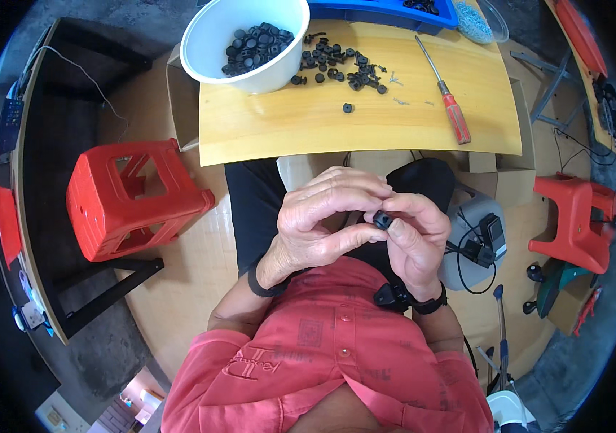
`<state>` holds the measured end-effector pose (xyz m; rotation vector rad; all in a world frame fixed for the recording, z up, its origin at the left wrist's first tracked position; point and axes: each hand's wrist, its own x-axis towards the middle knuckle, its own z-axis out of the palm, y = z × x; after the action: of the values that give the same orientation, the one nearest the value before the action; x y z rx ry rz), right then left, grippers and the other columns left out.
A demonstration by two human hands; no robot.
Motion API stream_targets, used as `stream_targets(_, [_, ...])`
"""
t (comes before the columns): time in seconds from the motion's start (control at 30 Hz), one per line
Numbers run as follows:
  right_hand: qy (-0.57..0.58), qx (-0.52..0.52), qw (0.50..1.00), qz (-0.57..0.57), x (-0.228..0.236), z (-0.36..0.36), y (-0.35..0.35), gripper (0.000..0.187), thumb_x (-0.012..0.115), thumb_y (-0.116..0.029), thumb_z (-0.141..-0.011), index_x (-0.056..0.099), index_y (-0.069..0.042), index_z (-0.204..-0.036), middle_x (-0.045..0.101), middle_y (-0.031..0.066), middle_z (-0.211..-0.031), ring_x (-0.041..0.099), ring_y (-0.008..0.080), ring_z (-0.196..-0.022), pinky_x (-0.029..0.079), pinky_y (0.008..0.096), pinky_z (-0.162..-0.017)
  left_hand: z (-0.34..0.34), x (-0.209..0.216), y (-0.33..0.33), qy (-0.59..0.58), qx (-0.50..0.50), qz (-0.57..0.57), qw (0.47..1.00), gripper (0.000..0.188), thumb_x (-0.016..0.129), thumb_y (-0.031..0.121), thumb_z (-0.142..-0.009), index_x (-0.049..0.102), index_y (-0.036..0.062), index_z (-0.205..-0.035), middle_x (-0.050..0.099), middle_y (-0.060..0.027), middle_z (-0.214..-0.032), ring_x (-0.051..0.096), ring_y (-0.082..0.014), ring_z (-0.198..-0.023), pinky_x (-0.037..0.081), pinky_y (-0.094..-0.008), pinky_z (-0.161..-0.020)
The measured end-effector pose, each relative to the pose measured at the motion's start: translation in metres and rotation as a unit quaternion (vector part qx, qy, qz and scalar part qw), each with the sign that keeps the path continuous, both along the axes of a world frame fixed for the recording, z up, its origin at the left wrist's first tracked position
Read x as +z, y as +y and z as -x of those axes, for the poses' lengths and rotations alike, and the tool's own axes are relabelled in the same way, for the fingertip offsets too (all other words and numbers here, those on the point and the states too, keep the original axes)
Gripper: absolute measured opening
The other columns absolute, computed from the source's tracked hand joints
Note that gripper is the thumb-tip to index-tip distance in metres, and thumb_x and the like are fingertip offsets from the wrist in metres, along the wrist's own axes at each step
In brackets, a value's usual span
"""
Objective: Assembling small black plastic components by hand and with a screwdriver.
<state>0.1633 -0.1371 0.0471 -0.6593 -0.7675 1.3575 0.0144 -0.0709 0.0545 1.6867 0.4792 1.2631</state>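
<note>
Between my two hands, above my lap, is a small round black plastic part [382, 219]. My right hand [418, 234] pinches it between thumb and fingers. The thumb and fingertips of my left hand [326, 211] close in on the same part from the other side. Beyond them, on the yellow table [286, 130], lies a loose heap of similar black parts [337, 61], with one single black part [348, 108] nearer the front edge. A white bowl [265, 83] at the table's left holds many more.
A screwdriver [454, 115] with a red handle lies on the table's right side, near several small screws [398, 101]. At the back stand a blue tray [387, 14] and a tub of light-blue bits [475, 25]. Red stools [99, 209] flank me; a grey stool [459, 267] carries black cables.
</note>
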Motion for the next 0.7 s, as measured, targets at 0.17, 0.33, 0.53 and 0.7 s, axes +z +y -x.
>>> stream_targets(0.17, [0.019,-0.004,1.0,0.011,-0.004,-0.001,0.002,0.019,0.06,-0.002,-0.084,0.057,0.006,-0.101,0.062,0.0107,-0.097,0.061,0.0162,-0.089,0.05,0.0283,-0.079,0.001,0.002,0.0,0.028,0.013,-0.026,0.999,0.028,0.08,0.01,-0.066,0.063,-0.0014,-0.086,0.066,-0.0195,-0.094,0.064,-0.0316,-0.092,0.051,-0.0404,-0.079])
stream_targets(0.33, [0.017,0.0,1.0,0.011,-0.003,0.0,0.004,0.015,0.06,0.0,-0.084,0.058,0.006,-0.098,0.062,0.0116,-0.096,0.061,0.0156,-0.087,0.05,0.0273,-0.076,0.002,-0.002,-0.001,0.01,0.0,0.025,1.0,0.026,0.078,0.008,-0.067,0.064,-0.0015,-0.087,0.066,-0.0176,-0.094,0.064,-0.0287,-0.089,0.051,-0.0363,-0.078])
stream_targets(0.53, [-0.082,-0.034,0.996,-0.005,-0.002,-0.003,0.007,0.012,0.058,0.005,-0.084,0.059,0.005,-0.095,0.063,0.0122,-0.095,0.06,0.0139,-0.08,0.05,0.0254,-0.071,0.003,-0.015,0.0,-0.039,-0.049,0.104,0.993,0.029,0.076,0.005,-0.07,0.065,-0.0019,-0.096,0.064,-0.0183,-0.102,0.061,-0.0281,-0.098,0.049,-0.0365,-0.083])
stream_targets(0.7, [-0.115,-0.067,0.991,-0.013,0.0,0.0,0.007,0.015,0.059,0.006,-0.083,0.06,0.004,-0.098,0.063,0.0118,-0.094,0.06,0.0129,-0.079,0.05,0.0235,-0.069,0.003,-0.016,0.001,-0.046,-0.066,0.127,0.989,0.03,0.074,0.005,-0.072,0.065,-0.0017,-0.099,0.062,-0.0198,-0.106,0.059,-0.0312,-0.103,0.047,-0.0407,-0.088])
